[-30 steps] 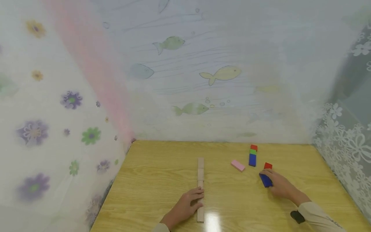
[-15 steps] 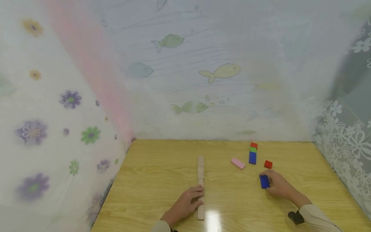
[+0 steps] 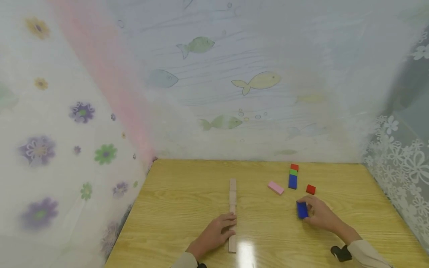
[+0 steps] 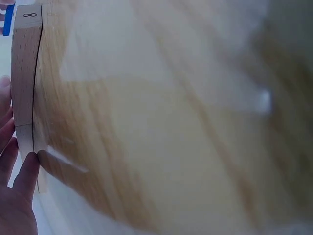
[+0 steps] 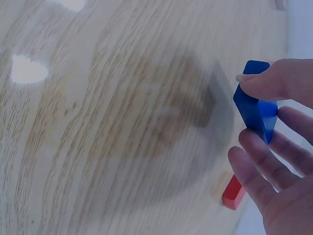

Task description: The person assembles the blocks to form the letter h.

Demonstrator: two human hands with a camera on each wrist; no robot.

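Several plain wooden blocks (image 3: 232,197) lie end to end in a straight row on the table; one end face in the left wrist view shows the numeral 8 (image 4: 30,14). My left hand (image 3: 215,232) rests against the near part of this row, its fingers relaxed and touching the wood. Between thumb and fingers, my right hand (image 3: 321,214) pinches a blue block (image 3: 302,210), which looks tilted in the right wrist view. Just beyond that hand a small red block (image 3: 310,189) sits on the table.
Further back stands a short line of blocks: red (image 3: 294,167), green (image 3: 293,172) and blue (image 3: 292,181). A pink block (image 3: 276,188) lies left of it. Patterned fabric walls (image 3: 214,145) close off the wooden table's (image 3: 181,193) back and sides.
The right hand has drawn the blue block away from the small red block, moving it slightly left and nearer. The left hand has stayed at the wooden row.
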